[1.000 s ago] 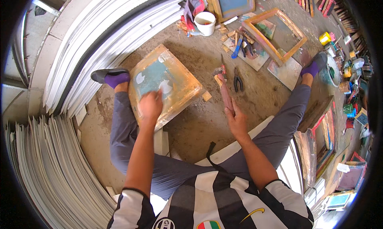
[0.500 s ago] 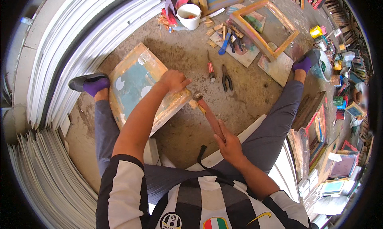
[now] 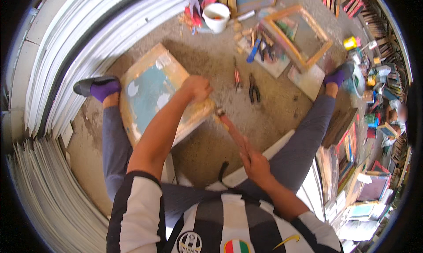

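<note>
A wooden-framed screen with a teal and white stained mesh (image 3: 152,92) lies tilted on the concrete floor between my legs. My left hand (image 3: 197,88) grips its right edge near the corner. My right hand (image 3: 254,162) holds the reddish wooden handle of a hammer (image 3: 231,129), whose metal head touches the frame's corner just beside my left hand. I sit on the floor with both legs spread.
Pliers (image 3: 254,88) and a red-handled tool (image 3: 237,77) lie on the floor beyond the frame. A white bucket (image 3: 216,17), an empty wooden frame (image 3: 299,37) and scrap wood sit farther back. Stacked white panels (image 3: 88,46) curve along the left; cluttered shelves (image 3: 379,121) line the right.
My left hand slid from the mesh to the frame's right edge. My right hand picked the hammer off the floor and brought its head to the frame's corner.
</note>
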Motion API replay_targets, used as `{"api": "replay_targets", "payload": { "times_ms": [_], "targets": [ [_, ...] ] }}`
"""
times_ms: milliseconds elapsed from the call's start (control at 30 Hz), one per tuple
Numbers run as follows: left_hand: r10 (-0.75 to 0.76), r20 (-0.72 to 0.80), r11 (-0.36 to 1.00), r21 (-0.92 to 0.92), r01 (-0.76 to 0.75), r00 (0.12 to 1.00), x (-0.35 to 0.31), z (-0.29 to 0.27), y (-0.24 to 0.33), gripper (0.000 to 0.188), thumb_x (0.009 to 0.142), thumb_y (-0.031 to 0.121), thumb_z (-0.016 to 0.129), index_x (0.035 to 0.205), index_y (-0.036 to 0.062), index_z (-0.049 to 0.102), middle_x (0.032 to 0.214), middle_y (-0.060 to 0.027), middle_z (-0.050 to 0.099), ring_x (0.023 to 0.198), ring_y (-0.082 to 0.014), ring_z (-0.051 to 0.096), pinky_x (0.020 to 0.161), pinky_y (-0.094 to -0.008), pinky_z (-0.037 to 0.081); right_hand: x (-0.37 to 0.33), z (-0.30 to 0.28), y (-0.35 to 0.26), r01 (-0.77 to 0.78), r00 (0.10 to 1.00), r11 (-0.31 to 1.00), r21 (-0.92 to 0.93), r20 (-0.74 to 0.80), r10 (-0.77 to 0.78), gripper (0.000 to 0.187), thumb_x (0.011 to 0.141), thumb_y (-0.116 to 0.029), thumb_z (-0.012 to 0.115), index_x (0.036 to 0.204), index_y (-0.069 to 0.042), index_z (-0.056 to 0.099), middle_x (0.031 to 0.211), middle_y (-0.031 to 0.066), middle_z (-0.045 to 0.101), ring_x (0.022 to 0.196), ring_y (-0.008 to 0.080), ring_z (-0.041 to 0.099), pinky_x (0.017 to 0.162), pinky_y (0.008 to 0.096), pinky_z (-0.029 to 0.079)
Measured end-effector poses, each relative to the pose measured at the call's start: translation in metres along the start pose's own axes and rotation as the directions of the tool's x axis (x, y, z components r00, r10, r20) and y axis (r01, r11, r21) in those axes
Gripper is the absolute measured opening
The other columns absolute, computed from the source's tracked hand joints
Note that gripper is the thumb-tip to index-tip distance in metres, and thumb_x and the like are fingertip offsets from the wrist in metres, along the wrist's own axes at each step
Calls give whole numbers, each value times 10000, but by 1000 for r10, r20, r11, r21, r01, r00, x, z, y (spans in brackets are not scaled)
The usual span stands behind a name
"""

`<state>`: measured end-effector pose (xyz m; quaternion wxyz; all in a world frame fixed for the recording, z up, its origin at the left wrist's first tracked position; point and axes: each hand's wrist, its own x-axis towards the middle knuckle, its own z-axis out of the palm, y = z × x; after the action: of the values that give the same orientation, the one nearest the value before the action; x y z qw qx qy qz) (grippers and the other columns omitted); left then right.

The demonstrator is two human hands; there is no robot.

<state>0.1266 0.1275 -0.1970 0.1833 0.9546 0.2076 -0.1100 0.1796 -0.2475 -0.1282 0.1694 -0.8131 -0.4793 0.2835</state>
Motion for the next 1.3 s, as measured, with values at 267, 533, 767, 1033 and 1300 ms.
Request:
{"api": "replay_targets", "payload": {
  "times_ms": [267,533,767,1033,1300],
  "targets": [
    [-14,113,1000,11,13,994,-10,-11,9,493,926,412,472,871,8,748,947,-249,714,932,-435,678,864,-512,529,-9,-43,-36,55,984,976,210,-178,-17,631,979,-246,617,1549,-119,377,1024,258,687,859,435,688,756,479,550],
    [-52,100,998,50,47,994,-9,-8,5,474,936,400,463,897,27,752,976,-243,717,969,-427,673,874,-511,529,-6,-66,-48,106,984,959,264,-169,-62,628,1008,-332,567,1565,-135,354,1081,317,670,927,485,678,788,527,550],
    [-99,79,995,2,100,992,-9,-4,10,477,941,400,459,908,27,755,995,-237,719,983,-422,672,888,-512,524,-7,-21,-10,-88,992,992,91,98,79,648,1007,-289,577,1576,-114,322,1069,308,669,918,469,679,787,510,553],
    [-49,104,999,1,50,993,-12,-3,8,480,930,403,463,923,17,749,994,-240,717,997,-427,673,897,-513,525,-12,-63,-54,292,895,928,232,-408,-180,634,1022,-356,537,1583,-164,312,1110,296,666,936,483,670,804,536,542],
    [-89,135,996,27,86,987,-10,-1,9,486,928,402,462,907,8,747,1003,-241,718,988,-428,676,892,-510,530,-14,-43,-34,13,999,968,251,-51,0,623,969,-212,633,1532,-77,402,1225,292,645,1025,451,675,848,442,553]
  ]
}}
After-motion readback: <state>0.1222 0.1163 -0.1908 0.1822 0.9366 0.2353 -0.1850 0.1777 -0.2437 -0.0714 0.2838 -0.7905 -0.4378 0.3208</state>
